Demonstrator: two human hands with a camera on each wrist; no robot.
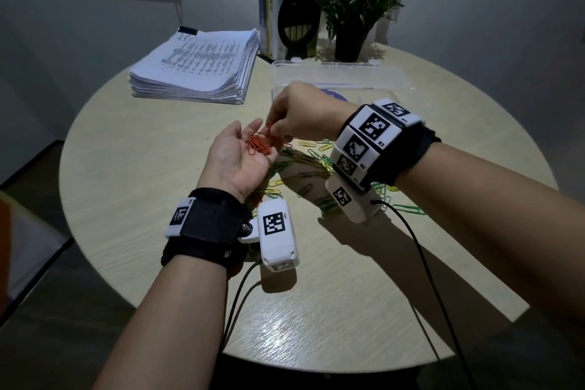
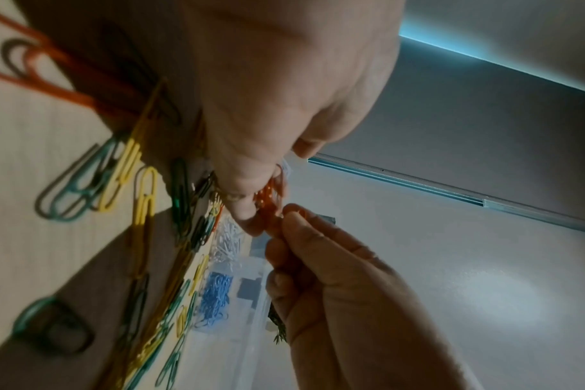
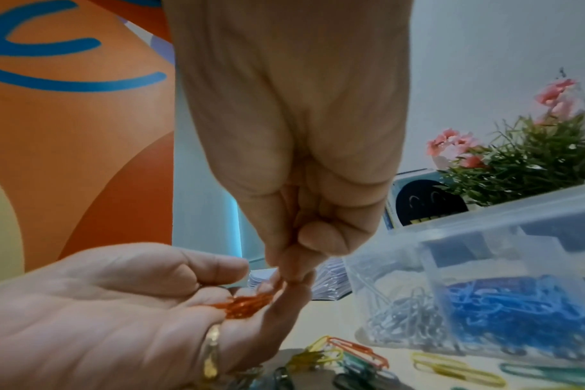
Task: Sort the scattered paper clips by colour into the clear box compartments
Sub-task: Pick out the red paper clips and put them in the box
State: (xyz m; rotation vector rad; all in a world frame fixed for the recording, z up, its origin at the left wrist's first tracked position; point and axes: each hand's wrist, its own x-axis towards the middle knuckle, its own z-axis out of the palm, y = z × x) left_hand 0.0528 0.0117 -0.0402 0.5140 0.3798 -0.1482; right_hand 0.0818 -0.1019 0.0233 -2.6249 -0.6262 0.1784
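Orange clips [image 1: 260, 145] cupped in left hand [image 1: 235, 158], palm up, fingers loosely curled.
One orange clip is pinched over that pile by right hand [image 1: 297, 115] fingertips [image 3: 289, 277]. Clear box [image 3: 485, 266] is sited behind, silver and blue clips seen inside; remaining compartments are obscured.
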